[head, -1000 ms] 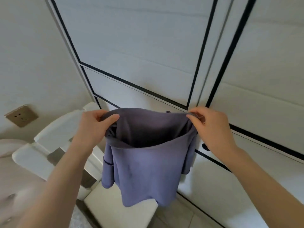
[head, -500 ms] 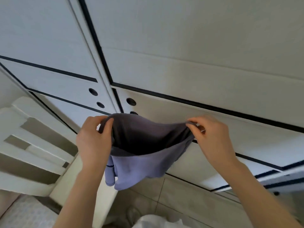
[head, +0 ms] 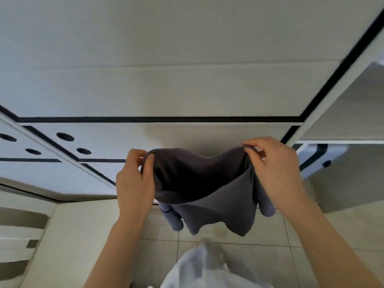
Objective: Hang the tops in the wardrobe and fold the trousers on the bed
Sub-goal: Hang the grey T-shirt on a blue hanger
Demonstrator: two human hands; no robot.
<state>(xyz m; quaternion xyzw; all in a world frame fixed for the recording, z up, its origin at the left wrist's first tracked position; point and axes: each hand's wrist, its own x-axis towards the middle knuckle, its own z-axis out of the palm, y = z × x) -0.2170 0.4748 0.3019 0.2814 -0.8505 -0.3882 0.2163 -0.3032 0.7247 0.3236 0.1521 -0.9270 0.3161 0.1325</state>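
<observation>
A purple-grey top (head: 209, 196) hangs in the air in front of the white wardrobe (head: 166, 90). My left hand (head: 135, 181) pinches one side of its hem and my right hand (head: 276, 171) pinches the other, so the opening is spread wide between them. The dark inside of the garment faces me. Its sleeves dangle below, one near each hand. The wardrobe doors ahead are closed; an open section with a shelf (head: 342, 141) shows at the right.
A white chair or stool (head: 52, 235) stands at the lower left beside the wardrobe. Drawer fronts with round finger holes (head: 65, 137) sit at the left. Tiled floor (head: 259, 256) lies below, with my white clothing (head: 207, 271) at the bottom edge.
My view has swung right and downward along the wardrobe. Both hands keep hold of the top's hem, spreading it wider, and the garment hangs lower over the floor tiles.
</observation>
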